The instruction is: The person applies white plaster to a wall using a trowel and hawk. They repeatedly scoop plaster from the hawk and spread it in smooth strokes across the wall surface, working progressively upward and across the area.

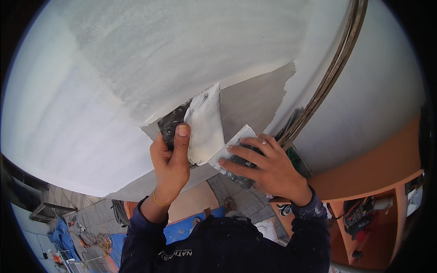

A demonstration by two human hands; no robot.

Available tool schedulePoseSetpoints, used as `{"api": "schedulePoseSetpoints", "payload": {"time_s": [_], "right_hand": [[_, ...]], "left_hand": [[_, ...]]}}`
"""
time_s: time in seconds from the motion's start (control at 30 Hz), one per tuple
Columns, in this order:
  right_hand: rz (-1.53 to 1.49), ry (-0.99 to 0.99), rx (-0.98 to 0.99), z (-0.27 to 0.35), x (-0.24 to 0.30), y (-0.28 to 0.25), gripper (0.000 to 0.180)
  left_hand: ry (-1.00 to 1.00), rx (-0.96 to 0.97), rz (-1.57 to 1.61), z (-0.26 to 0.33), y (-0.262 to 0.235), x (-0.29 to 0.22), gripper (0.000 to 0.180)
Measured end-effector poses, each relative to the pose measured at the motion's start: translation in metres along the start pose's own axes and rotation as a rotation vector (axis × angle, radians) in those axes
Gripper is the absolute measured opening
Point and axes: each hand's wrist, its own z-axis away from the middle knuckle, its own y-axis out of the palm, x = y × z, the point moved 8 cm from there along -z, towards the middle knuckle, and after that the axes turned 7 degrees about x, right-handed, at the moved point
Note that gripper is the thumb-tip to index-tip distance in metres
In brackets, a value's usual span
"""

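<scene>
A pale plastered wall [159, 54] fills the upper frame, one grey bare patch [255, 98] at centre. Orange shelving [387, 182] stands lower right; paved floor [98, 218] with blue sheets [63, 236] lies lower left.

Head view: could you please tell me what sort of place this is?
Probably a room under renovation: a wall partly skimmed with fresh plaster, plaster-coated trowels in both hands, and tools and cables on the floor.
</scene>
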Motion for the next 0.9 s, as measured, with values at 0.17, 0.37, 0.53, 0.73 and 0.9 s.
{"api": "schedulePoseSetpoints", "payload": {"time_s": [0.17,0.37,0.53,0.73,0.9], "right_hand": [[-0.465,0.154,-0.048,0.026,-0.089,0.050,0.063],[-1.058,0.848,-0.787,0.077,-0.308,0.094,0.041],[-0.914,0.984,-1.022,0.089,-0.409,0.084,0.038],[-0.939,0.984,-1.036,0.078,-0.443,0.088,0.041],[-0.961,1.078,-0.985,0.064,-0.434,0.091,0.049]], "left_hand": [[0.096,-0.223,0.208,0.003,-0.020,0.010,0.031],[-0.495,-0.290,0.388,0.083,-0.021,0.140,0.032],[-0.693,-0.337,0.375,0.159,-0.028,0.192,0.033],[-0.700,-0.379,0.360,0.190,-0.045,0.203,0.033],[-0.722,-0.380,0.342,0.196,-0.066,0.202,0.034]]}}
